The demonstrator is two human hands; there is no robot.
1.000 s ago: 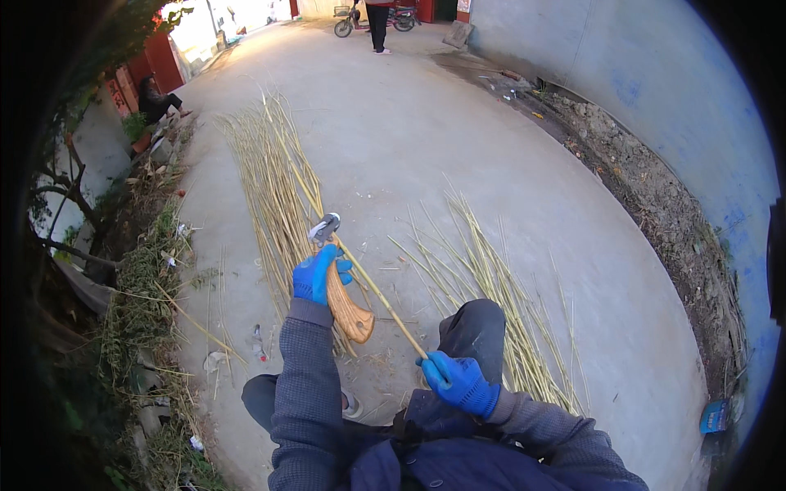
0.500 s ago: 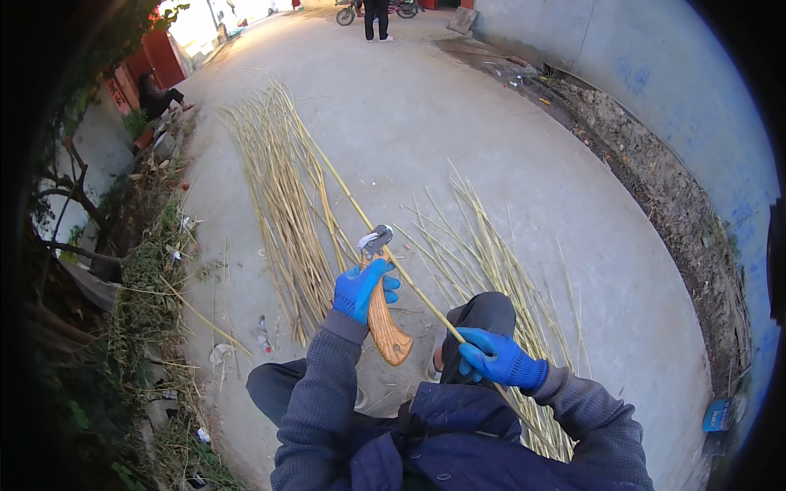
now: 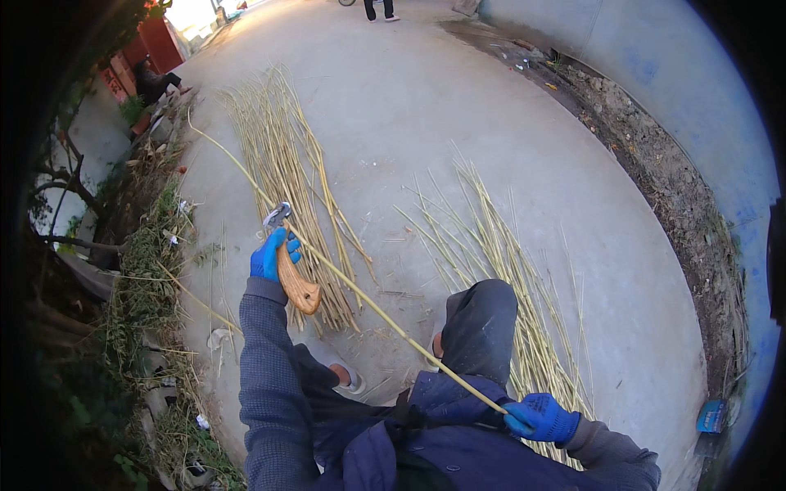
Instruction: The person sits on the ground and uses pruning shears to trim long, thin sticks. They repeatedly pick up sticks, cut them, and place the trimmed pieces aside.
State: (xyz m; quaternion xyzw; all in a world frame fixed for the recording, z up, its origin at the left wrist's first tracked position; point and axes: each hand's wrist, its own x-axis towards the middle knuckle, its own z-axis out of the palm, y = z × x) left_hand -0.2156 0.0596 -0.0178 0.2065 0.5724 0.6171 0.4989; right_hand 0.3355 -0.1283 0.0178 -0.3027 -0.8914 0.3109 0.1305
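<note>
Currently, left hand (image 3: pixel 274 254) at nine o'clock grips wooden-handled cutter (image 3: pixel 296 285), right hand (image 3: pixel 540 418) near five o'clock grips long stalk (image 3: pixel 354 285).

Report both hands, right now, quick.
Left hand: closed on the wooden-handled tool, its metal head at the long stalk.
Right hand: closed on the near end of that stalk.
</note>
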